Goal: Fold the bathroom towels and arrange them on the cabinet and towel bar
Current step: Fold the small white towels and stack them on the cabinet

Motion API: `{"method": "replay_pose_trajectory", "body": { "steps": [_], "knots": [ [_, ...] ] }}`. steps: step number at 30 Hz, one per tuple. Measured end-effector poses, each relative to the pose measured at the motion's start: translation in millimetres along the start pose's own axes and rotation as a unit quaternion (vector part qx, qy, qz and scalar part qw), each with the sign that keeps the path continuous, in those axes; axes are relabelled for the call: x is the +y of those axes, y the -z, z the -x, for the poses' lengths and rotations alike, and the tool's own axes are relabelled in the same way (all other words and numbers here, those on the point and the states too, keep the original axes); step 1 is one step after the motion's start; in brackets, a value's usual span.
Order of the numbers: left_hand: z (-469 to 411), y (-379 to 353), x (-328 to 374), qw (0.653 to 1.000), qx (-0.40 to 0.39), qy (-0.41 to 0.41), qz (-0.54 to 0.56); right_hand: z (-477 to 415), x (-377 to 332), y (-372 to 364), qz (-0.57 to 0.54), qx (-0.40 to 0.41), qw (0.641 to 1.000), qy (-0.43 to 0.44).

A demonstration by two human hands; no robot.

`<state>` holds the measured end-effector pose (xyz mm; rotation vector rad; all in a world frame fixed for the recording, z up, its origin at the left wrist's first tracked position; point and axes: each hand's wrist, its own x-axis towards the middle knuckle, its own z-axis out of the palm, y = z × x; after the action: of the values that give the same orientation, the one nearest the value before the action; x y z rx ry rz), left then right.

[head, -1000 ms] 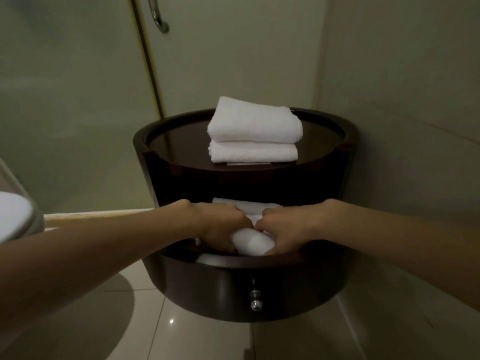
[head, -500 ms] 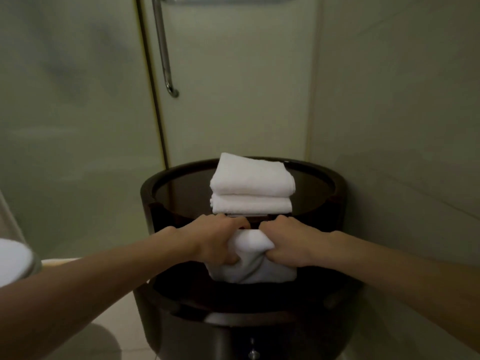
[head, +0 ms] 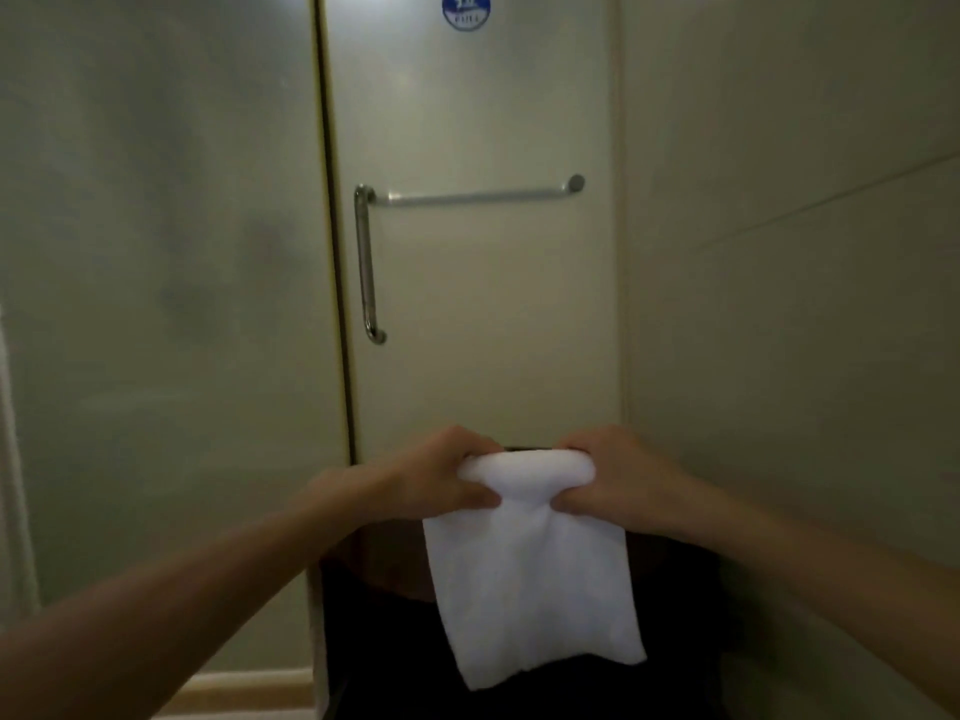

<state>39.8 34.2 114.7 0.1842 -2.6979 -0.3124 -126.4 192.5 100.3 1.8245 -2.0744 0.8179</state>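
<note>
1. **Grasp.** The left hand [head: 441, 483] and the right hand [head: 621, 480] each clench one end of the top edge of the small white terry towel [head: 530, 579]. The thumbs lie on the near face and the fingers curl over the bunched edge. A short roll of cloth spans the narrow gap between the hands.
2. **Location.** The towel hangs free in the air in front of the dark brown wooden cabinet [head: 379, 569]. It is well below the horizontal chrome towel bar [head: 475, 195] on the pale door panel [head: 483, 330].
3. **Step in hand (judged).** The towel is probably being carried up to the bar. To do this well:
   - Draw the hands apart until the top edge is taut.
   - Level the bottom edge, whose left corner hangs lower than the right.
   - Lift the towel above the bar and drape it so both halves fall evenly.
4. **Caution.** The vertical chrome door handle [head: 366, 262] meets the bar's left end, so the towel should sit centred and away from that joint.
5. **Not visible.**
   - The cabinet's top and anything on it are hidden behind the hands and towel, and its base is cut off by the frame.
   - The fingertips on the far side of the cloth cannot be seen.
   - It cannot be told whether the towel is a single layer or doubled.
   - The round blue sticker [head: 466, 10] is cropped at the top and its lettering is blurred.
</note>
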Motion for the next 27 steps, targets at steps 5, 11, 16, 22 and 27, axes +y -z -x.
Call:
{"method": "replay_pose_trajectory", "body": {
  "steps": [5,11,16,22,27],
  "knots": [
    [-28.1,41.2,12.5,0.999,-0.001,-0.020,-0.035,-21.1,-4.4,31.6,0.008,0.047,0.999,-0.003],
    [-57.7,72.5,18.3,0.998,0.022,-0.014,-0.055,-51.5,-1.5,53.8,0.019,0.092,0.996,0.001],
    [-81.4,85.7,9.5,0.991,0.098,-0.022,-0.094,-80.2,5.3,58.4,0.013,0.147,0.989,0.003],
    [-109.4,73.5,-14.9,0.959,0.203,-0.009,-0.196,-113.4,15.8,41.7,0.076,0.169,0.982,-0.022],
    [-130.1,53.7,-37.2,0.941,0.237,-0.020,-0.239,-139.5,34.6,13.6,0.111,0.225,0.968,-0.025]
  ]
}}
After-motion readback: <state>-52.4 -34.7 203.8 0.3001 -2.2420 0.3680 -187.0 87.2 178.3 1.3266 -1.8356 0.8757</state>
